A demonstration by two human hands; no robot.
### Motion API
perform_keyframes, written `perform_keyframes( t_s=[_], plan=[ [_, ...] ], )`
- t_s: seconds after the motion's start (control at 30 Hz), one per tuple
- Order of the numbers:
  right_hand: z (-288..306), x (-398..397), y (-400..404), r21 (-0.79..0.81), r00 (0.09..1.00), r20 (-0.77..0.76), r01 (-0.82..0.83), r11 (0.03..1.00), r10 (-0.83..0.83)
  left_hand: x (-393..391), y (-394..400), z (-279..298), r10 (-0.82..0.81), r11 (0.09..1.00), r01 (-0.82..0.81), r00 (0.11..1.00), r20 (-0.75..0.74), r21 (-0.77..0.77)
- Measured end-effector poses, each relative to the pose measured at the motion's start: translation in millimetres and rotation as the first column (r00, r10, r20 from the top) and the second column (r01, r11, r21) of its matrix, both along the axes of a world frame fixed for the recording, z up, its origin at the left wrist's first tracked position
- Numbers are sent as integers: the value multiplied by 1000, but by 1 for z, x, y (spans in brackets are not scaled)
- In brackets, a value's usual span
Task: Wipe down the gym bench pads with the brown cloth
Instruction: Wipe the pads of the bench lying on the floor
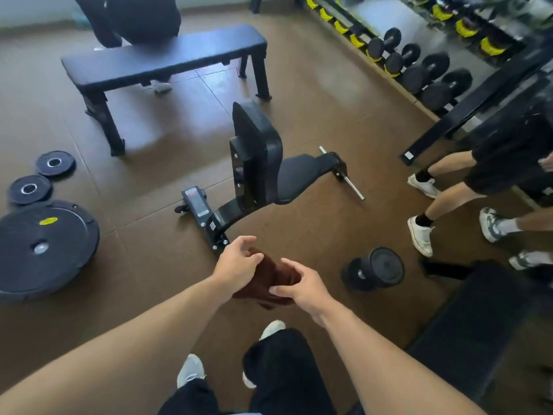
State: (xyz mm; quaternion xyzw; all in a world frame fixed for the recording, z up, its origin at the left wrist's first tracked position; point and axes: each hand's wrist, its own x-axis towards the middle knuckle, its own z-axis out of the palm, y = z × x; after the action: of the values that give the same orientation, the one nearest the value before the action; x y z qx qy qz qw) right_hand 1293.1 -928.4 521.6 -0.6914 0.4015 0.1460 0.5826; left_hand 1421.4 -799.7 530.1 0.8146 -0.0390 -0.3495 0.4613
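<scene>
The brown cloth (273, 278) is bunched up between my two hands, in the air above the floor. My left hand (238, 265) grips its upper left part, and my right hand (302, 287) pinches its lower right edge. Just beyond my hands stands a black adjustable bench with an upright back pad (258, 148) and a seat pad (302, 175) on a low frame. A flat black bench (161, 58) stands farther off at the upper left.
Weight plates (45, 247) lie on the brown floor at left. A dumbbell (374, 269) rests at right, near other people's legs (440, 199). A dumbbell rack (419, 64) lines the back right. Someone in dark clothes sits behind the flat bench. A black pad (478, 324) is at lower right.
</scene>
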Motion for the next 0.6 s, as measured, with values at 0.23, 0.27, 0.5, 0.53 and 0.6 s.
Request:
perform_keyframes(
  t_s=[0.23, 0.27, 0.5, 0.53, 0.6],
  plan=[
    [-23, 65, -117, -503, 905, -207, -425, 753, 372, 54, -110, -6, -46, 997, 41, 995, 89, 60],
    [-20, 79, -134, -428, 885, -184, -464, 776, 427, 63, -127, -5, -9, 998, 4, 995, 95, 55],
    [5, 179, -233, 55, 997, 70, 18, 998, -21, 132, -215, 21, 386, 921, -389, 896, 222, -32],
    [11, 194, -240, 82, 989, 90, 107, 991, -114, 143, -220, 25, 430, 901, -433, 877, 216, -37],
    [21, 226, -246, 119, 974, 151, 150, 981, -167, 164, -222, 28, 490, 868, -494, 842, 227, -42]
  ],
)
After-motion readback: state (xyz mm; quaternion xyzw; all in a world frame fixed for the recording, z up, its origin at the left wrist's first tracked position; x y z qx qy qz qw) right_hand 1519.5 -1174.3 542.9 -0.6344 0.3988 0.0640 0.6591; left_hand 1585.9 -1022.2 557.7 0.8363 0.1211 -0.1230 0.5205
